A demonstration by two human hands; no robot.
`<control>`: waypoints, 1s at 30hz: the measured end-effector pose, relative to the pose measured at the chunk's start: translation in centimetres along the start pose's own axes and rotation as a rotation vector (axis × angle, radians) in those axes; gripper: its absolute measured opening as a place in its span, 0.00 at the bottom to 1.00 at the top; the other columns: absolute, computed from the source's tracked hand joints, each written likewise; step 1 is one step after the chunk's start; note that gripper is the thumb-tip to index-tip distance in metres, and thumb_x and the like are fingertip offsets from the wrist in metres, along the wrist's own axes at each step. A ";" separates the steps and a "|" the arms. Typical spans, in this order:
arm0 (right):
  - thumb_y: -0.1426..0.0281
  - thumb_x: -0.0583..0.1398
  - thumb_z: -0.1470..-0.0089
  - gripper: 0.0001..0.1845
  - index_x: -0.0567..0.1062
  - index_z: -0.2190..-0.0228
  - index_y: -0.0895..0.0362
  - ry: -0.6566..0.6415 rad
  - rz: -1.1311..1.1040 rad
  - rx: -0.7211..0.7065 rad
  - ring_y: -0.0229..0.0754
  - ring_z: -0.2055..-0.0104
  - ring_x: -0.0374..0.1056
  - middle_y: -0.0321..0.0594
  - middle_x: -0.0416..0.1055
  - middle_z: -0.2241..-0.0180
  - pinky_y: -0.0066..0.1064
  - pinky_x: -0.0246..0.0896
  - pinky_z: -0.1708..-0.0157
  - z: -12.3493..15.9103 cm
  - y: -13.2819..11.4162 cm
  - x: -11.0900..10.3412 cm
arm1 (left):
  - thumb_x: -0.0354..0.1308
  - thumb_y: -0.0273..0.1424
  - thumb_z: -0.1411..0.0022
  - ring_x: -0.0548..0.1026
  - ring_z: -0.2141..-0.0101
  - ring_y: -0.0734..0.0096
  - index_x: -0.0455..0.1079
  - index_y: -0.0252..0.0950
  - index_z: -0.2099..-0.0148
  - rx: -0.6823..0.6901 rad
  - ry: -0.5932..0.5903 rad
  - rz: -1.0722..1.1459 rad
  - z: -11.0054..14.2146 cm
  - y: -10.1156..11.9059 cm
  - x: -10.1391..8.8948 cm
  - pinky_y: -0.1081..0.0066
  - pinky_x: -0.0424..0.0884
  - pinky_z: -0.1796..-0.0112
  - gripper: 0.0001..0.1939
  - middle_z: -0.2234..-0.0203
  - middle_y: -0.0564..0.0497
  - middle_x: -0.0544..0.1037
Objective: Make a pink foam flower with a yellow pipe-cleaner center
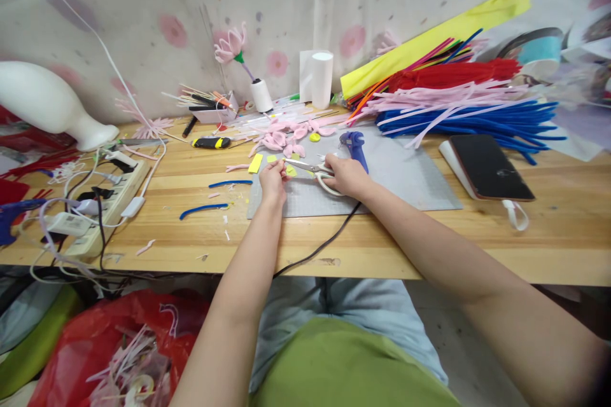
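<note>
My right hand [348, 177] is wrapped round the white handles of a pair of scissors [310, 166], whose blades point left over a grey cutting mat [405, 184]. At the blade tips, my left hand [273, 179] is closed in a pinch; whatever is between its fingertips is too small to name. Small yellow pieces [255, 163] lie about the fingers. Just beyond the hands is a pile of pink fuzzy petal shapes [281, 135]. A blue glue gun [356, 147] rests behind my right hand, and a dark cord runs from under my right wrist to the table's front edge.
Blue stem pieces [205, 208] and a utility knife [210, 142] lie left of the mat. A power strip [112, 203] with tangled cables stands farther left. Bundled pipe cleaners [468, 117] and a propped phone [491, 165] are at right. A pink flower [231, 46] stands behind.
</note>
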State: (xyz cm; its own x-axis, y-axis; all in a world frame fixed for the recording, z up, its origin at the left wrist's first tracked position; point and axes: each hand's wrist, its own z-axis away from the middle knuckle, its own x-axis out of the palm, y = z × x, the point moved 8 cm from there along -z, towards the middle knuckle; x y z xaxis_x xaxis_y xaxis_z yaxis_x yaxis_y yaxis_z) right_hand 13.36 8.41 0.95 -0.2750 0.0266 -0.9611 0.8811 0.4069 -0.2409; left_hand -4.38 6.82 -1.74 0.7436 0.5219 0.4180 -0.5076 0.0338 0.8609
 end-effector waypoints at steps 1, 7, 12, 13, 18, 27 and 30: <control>0.54 0.56 0.48 0.20 0.69 0.61 0.56 0.002 0.000 -0.003 0.46 0.67 0.68 0.45 0.75 0.68 0.31 0.47 0.73 0.0 -0.1 0.0 | 0.55 0.19 0.46 0.58 0.85 0.86 0.66 0.31 0.75 -0.004 0.001 -0.001 0.0 0.0 0.0 0.79 0.59 0.81 0.06 0.85 0.58 0.63; 0.53 0.55 0.48 0.21 0.69 0.60 0.57 0.008 0.004 -0.011 0.45 0.68 0.68 0.45 0.74 0.68 0.30 0.45 0.74 0.0 -0.1 -0.1 | 0.55 0.20 0.46 0.58 0.86 0.86 0.65 0.31 0.74 -0.005 -0.006 -0.001 0.0 0.0 0.0 0.81 0.59 0.81 0.05 0.85 0.58 0.63; 0.53 0.54 0.47 0.22 0.68 0.60 0.57 0.009 0.005 -0.019 0.45 0.68 0.68 0.45 0.74 0.69 0.30 0.45 0.75 0.0 -0.1 -0.1 | 0.55 0.20 0.48 0.58 0.85 0.86 0.65 0.31 0.73 0.013 0.002 -0.016 0.0 -0.1 0.0 0.81 0.58 0.81 0.04 0.86 0.59 0.63; 0.53 0.54 0.47 0.22 0.68 0.60 0.57 0.011 0.004 -0.018 0.45 0.68 0.68 0.45 0.74 0.69 0.30 0.45 0.74 0.0 -0.1 -0.1 | 0.55 0.20 0.49 0.58 0.85 0.86 0.65 0.31 0.73 0.018 0.001 -0.021 0.0 -0.1 0.0 0.81 0.59 0.82 0.04 0.86 0.59 0.63; 0.53 0.55 0.48 0.21 0.68 0.61 0.57 0.011 -0.004 -0.013 0.45 0.68 0.68 0.45 0.74 0.69 0.30 0.44 0.75 0.0 -0.2 -0.1 | 0.56 0.20 0.50 0.58 0.85 0.86 0.65 0.31 0.74 0.035 0.007 -0.040 0.1 -0.1 0.2 0.81 0.60 0.82 0.03 0.86 0.59 0.63; 0.53 0.56 0.48 0.22 0.69 0.61 0.57 0.003 0.005 0.014 0.46 0.67 0.68 0.46 0.74 0.68 0.30 0.46 0.74 0.0 0.0 -0.2 | 0.58 0.22 0.49 0.59 0.85 0.85 0.66 0.31 0.74 0.052 0.029 -0.032 0.0 0.1 0.0 0.80 0.61 0.82 0.04 0.85 0.59 0.63; 0.53 0.56 0.48 0.22 0.69 0.60 0.57 -0.006 0.006 0.017 0.47 0.67 0.68 0.46 0.74 0.68 0.30 0.47 0.73 0.0 0.0 -0.2 | 0.58 0.23 0.49 0.59 0.85 0.85 0.66 0.31 0.74 0.067 0.035 -0.046 0.0 0.2 0.0 0.81 0.62 0.82 0.04 0.85 0.59 0.63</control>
State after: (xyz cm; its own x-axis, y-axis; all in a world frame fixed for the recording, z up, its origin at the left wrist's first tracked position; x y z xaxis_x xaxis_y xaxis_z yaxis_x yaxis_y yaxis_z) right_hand 13.38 8.38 1.16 -0.2671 0.0236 -0.9634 0.8894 0.3908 -0.2370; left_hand -4.51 6.85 -1.62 0.7496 0.5503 0.3678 -0.4416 0.0018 0.8972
